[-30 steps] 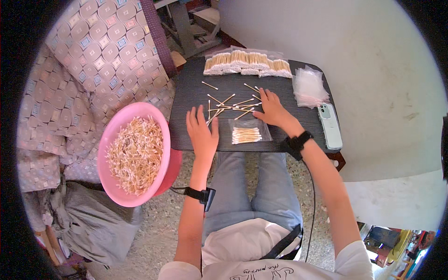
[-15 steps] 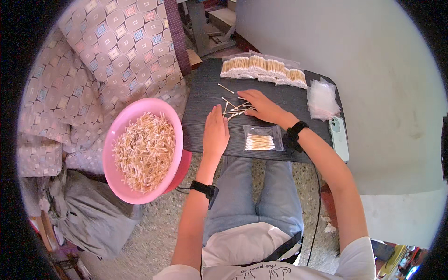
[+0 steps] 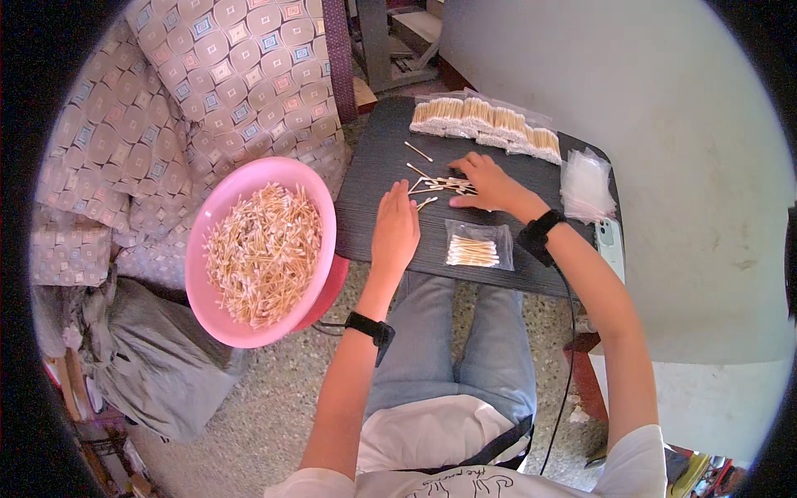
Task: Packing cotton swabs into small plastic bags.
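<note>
Cotton swabs (image 3: pixel 440 184) under right hand (image 3: pixel 490 183), fingers spread

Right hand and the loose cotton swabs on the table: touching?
Touching. The head view shows the right hand lying flat on the loose cotton swabs, fingers covering part of the pile on the dark table.

I see a small dark table (image 3: pixel 365 224) | far edge: row of bagged cotton swabs (image 3: pixel 486 123) | centre: loose cotton swabs (image 3: pixel 432 183) scattered | near edge: one clear bag of swabs (image 3: pixel 477 247) | right edge: stack of empty clear bags (image 3: pixel 586 184), phone (image 3: pixel 610 241) just beside it at the near right corner
</note>
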Available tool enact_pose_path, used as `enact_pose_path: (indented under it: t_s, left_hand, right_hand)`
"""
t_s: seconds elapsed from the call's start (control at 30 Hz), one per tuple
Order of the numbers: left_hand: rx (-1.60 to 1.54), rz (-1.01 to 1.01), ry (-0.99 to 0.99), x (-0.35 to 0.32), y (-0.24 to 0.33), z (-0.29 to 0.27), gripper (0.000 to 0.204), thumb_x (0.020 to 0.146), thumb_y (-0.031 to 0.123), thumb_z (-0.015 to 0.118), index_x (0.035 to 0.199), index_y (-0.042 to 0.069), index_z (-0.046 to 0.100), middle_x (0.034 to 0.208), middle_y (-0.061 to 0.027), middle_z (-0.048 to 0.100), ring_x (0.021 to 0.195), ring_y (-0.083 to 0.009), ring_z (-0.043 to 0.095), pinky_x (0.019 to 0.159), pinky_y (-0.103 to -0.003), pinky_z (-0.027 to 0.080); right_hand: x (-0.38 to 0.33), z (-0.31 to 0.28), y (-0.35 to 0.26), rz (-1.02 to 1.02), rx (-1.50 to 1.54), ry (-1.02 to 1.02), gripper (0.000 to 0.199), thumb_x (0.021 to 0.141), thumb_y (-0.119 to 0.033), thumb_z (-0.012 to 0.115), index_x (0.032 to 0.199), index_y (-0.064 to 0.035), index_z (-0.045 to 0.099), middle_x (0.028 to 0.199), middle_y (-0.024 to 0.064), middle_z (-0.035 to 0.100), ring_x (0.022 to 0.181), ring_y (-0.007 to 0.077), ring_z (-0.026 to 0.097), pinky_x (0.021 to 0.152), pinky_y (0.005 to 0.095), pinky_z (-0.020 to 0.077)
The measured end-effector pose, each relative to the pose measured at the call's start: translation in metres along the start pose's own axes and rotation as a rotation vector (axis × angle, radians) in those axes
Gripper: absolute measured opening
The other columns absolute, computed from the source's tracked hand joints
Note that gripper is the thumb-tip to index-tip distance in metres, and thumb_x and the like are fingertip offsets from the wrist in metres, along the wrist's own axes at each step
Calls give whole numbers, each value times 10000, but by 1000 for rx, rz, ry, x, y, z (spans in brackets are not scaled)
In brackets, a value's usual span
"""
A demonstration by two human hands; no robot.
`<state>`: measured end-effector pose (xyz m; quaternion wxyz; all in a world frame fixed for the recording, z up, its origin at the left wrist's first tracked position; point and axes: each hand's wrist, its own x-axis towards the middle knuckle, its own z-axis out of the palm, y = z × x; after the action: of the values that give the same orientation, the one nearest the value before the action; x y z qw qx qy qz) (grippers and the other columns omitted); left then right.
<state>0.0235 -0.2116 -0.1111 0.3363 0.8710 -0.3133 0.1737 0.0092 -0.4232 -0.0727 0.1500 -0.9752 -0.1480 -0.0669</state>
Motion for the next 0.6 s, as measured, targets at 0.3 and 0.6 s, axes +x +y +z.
enact_pose_path:
  t_s: [0.3,0.6]
  left_hand:
    - [46,7,-5,-2,-2,5,370,926,123,386,1227,-92,389,1211,-278,480,1178,-352,449,1023,-421,324]
    - [77,81,-34,-2,-4,0,384,883,89,445,1227,-73,396,1248,-235,474,1201,-340,433,1026,-421,319]
  right_hand:
    - [-26,-16,11,45,142,-45,354,741,-89,670,1076,-85,554,961,120,512,881,304,526,770,383,440]
    - [2,-5,-3,-62,60,64,306,731,-46,651,1028,-70,583,910,108,533,825,294,535,743,383,447]
